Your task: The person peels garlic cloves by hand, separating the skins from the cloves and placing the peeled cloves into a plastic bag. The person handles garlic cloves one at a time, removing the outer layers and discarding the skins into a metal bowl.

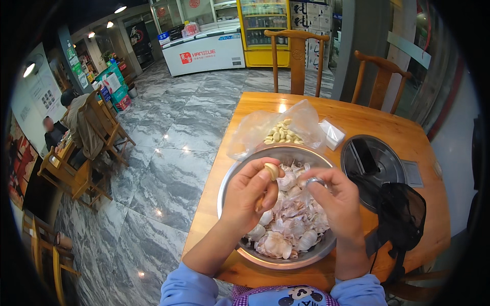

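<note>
A peeled-looking garlic clove point(271, 171) is pinched between the thumb and fingers of my left hand point(249, 187). Something small and brownish shows under its curled fingers, too hidden to name. My right hand point(333, 195), slightly blurred, has its thumb and forefinger closed about a small silvery metal piece point(316, 181); whether this is worn or held is unclear. Both hands are above a wide stainless steel bowl point(283, 264) of garlic bulbs point(273, 244) and loose papery skins point(293, 222). Beyond the bowl, peeled cloves point(282, 132) lie in a clear plastic bag point(249, 128).
On the wooden table point(428, 214), a phone point(363, 156) lies on a round metal lid point(392, 168). Near it are a black mesh bag point(404, 214) and a white packet point(332, 134). Chairs point(296, 61) stand behind. Two people sit at another table, left.
</note>
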Demonstrator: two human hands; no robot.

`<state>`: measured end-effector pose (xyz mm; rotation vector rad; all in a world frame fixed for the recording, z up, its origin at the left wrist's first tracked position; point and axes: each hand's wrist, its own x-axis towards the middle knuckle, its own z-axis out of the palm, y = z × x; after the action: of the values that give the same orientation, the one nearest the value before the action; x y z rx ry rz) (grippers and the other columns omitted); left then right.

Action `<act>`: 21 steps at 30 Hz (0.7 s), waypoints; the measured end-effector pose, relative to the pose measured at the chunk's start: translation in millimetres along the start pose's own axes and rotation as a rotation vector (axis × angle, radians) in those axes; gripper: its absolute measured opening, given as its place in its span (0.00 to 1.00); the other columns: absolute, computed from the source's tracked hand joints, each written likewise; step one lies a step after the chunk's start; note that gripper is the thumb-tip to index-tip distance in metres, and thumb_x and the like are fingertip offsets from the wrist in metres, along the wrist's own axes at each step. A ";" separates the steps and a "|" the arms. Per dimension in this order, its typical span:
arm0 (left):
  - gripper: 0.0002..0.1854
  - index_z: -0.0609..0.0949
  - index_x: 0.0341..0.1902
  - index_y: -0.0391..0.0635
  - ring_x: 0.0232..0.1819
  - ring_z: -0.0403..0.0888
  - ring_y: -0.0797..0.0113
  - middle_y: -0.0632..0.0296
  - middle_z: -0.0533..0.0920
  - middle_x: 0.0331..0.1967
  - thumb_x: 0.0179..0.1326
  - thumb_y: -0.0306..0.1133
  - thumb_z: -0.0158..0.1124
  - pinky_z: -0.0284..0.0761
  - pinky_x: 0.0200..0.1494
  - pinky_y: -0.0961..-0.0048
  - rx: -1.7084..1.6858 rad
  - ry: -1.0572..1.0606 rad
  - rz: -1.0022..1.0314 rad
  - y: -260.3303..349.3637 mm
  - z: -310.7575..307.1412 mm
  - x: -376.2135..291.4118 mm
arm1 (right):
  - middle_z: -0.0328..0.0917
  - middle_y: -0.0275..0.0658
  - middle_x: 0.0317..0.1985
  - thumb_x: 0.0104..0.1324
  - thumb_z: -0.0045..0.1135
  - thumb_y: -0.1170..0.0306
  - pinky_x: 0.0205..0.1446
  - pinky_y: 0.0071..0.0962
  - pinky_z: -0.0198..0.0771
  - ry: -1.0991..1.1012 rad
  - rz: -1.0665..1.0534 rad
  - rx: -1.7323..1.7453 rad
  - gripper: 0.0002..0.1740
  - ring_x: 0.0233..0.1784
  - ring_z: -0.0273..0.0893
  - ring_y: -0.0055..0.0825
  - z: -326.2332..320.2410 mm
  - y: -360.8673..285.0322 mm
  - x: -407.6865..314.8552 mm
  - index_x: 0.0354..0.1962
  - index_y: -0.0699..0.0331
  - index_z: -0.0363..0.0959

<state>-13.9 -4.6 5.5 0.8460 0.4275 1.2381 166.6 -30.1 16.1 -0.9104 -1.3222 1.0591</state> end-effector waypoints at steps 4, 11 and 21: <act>0.11 0.76 0.49 0.40 0.21 0.68 0.84 0.64 0.76 0.38 0.63 0.25 0.55 0.60 0.21 0.87 0.559 0.112 0.193 -12.5 7.1 -4.0 | 0.72 0.32 0.37 0.61 0.57 0.74 0.41 0.14 0.61 0.072 -0.056 -0.160 0.07 0.36 0.66 0.13 -1.9 11.2 9.7 0.35 0.69 0.72; 0.15 0.80 0.46 0.40 0.27 0.74 0.79 0.60 0.77 0.37 0.54 0.18 0.61 0.68 0.26 0.84 1.112 0.089 0.614 -25.2 11.5 -6.2 | 0.70 0.30 0.38 0.63 0.56 0.72 0.44 0.13 0.63 -0.088 0.109 0.422 0.08 0.40 0.66 0.12 8.6 16.2 1.8 0.37 0.67 0.70; 0.17 0.79 0.47 0.39 0.26 0.76 0.74 0.57 0.78 0.36 0.51 0.16 0.63 0.70 0.25 0.81 1.264 0.035 0.814 -26.7 12.5 -6.5 | 0.71 0.31 0.38 0.64 0.55 0.72 0.46 0.14 0.63 -0.079 0.057 0.386 0.07 0.40 0.67 0.13 11.7 16.8 1.4 0.38 0.67 0.70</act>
<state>10.1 -17.1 -7.8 2.2262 0.9853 1.6827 153.6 -24.6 1.3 -0.6235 -1.1074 1.3497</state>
